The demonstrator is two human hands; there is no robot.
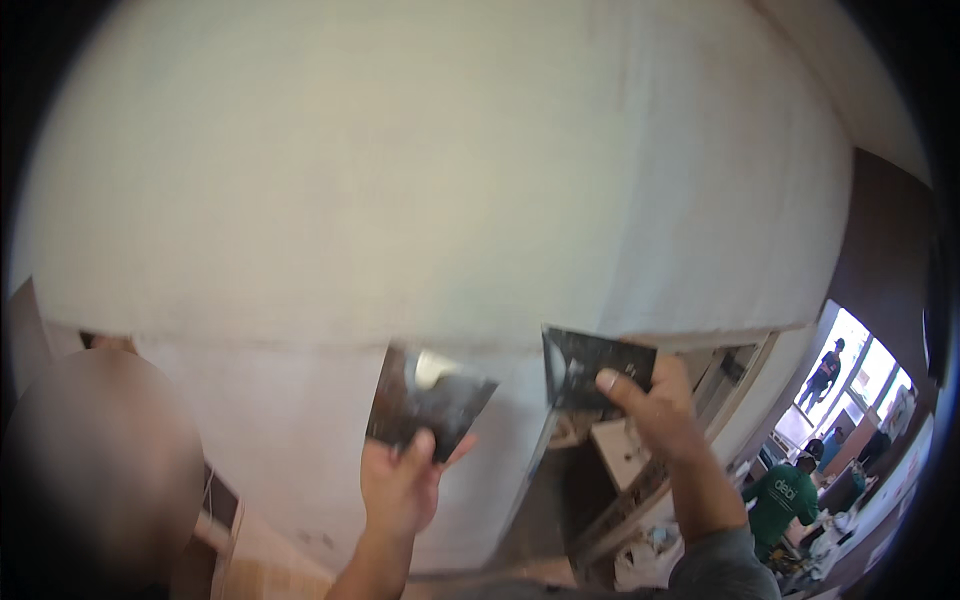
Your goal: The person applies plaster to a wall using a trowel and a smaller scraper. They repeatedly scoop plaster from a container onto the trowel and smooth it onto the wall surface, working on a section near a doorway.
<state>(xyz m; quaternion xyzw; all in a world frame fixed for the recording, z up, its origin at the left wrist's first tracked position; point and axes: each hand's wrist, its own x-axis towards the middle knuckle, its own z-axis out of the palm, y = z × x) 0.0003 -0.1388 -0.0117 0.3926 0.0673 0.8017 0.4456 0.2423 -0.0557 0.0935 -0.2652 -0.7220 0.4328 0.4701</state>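
In my left hand [400,480] is a flat metal putty scraper [410,395], its wide edge pointing up and a bright reflection on its face. My thumb lies on the front of the blade and the fingers go behind it. My right hand [660,410] grips a second, dark putty scraper [580,365], thumb pressed on its face, its wide edge turned toward the left. The two blades are apart, side by side before the lower edge of a pale plastered wall face [400,180]. Whether either blade touches the wall, I cannot tell.
A doorway [600,460] opens below right, with a white-topped unit [620,450] inside. A person in a green shirt [785,505] is beyond at the far right, near bright windows [850,370]. A large blurred shape [100,480] fills the lower left, close by.
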